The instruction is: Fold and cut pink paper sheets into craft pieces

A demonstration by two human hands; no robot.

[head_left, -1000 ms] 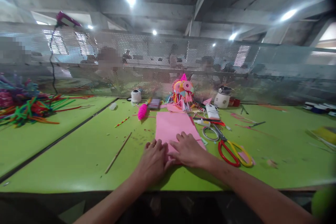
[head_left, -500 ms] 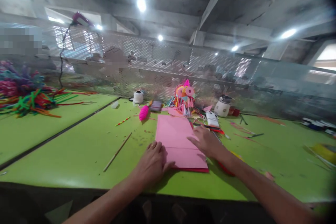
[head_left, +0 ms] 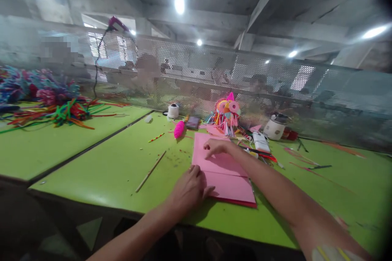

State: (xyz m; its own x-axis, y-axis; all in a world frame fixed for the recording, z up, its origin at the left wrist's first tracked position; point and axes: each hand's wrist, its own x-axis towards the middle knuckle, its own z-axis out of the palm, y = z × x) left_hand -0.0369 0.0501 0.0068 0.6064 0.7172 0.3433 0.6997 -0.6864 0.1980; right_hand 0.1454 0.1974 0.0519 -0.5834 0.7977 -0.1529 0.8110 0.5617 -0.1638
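Note:
Pink paper [head_left: 229, 188] lies on the green table in front of me, with a line running across it and a darker red-pink layer showing at its near edge. My left hand [head_left: 191, 183] rests on the paper's left edge, fingers bent and thumb stretched apart over the near part. Across the far part of the sheet reaches my right hand [head_left: 216, 148], its fingers loosely bent and nothing visible in them. Whether its fingertips touch the paper I cannot tell. My right forearm covers the sheet's right edge.
Behind the paper stands a colourful fringed paper figure [head_left: 228, 114]. Around it are a pink yarn bundle [head_left: 179, 129], a white pot [head_left: 275, 126] and a white device [head_left: 261, 142]. A thin stick [head_left: 151, 171] lies left. Pipe cleaners [head_left: 67, 114] pile up far left, before a perforated screen [head_left: 190, 81].
My right hand has moved left from the paper's right edge to over its far part. My left hand stays at the left edge. The view has turned slightly left.

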